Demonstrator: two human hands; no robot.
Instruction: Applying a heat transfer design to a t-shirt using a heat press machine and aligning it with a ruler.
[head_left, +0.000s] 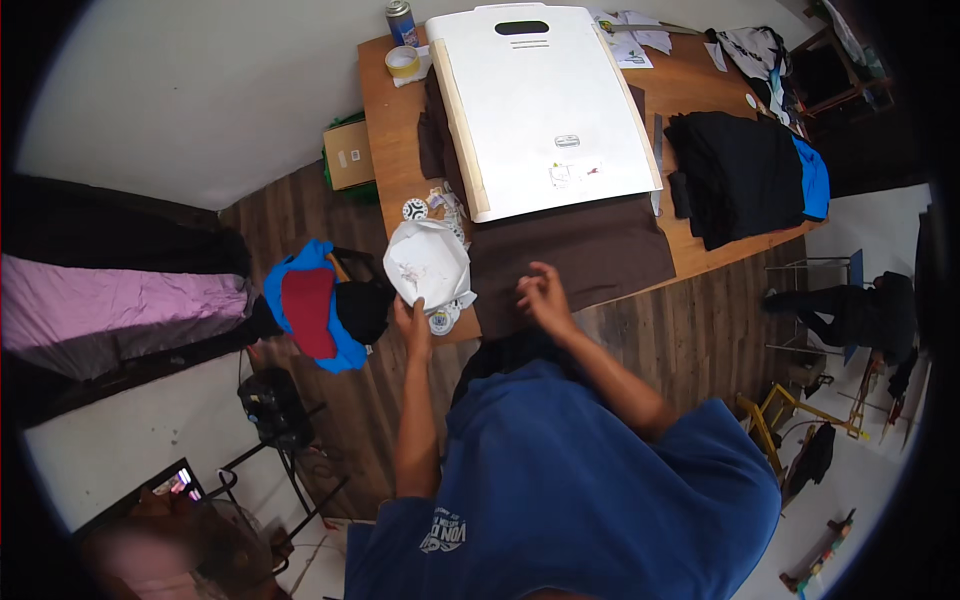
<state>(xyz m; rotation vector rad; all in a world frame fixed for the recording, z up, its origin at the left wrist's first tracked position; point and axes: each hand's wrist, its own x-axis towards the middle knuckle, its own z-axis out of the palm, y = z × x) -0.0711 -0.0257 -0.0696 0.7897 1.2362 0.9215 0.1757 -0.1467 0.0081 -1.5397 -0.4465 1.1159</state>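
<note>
My left hand (414, 324) grips the near rim of a shallow white container (439, 259), which looks lined with crumpled paper and has small scraps in it. The container is at the table's left edge, above loose printed pieces. A round black-and-white printed piece (415, 209) shows beyond it, and another round one (441, 322) on the near side. My right hand (546, 300) is held above a dark brown cloth (600, 247), fingers partly curled and apart, holding nothing. On that cloth rests a large white panel (540, 97) with a handle slot and a beige strip along its left side.
An aerosol can (401, 24) and a tape roll (403, 61) stand at the far left corner. Right of the panel lie a metal ruler (658, 154) and folded black garments (735, 176). Blue and red garments (307, 311) are heaped left. A person (862, 315) sits at right.
</note>
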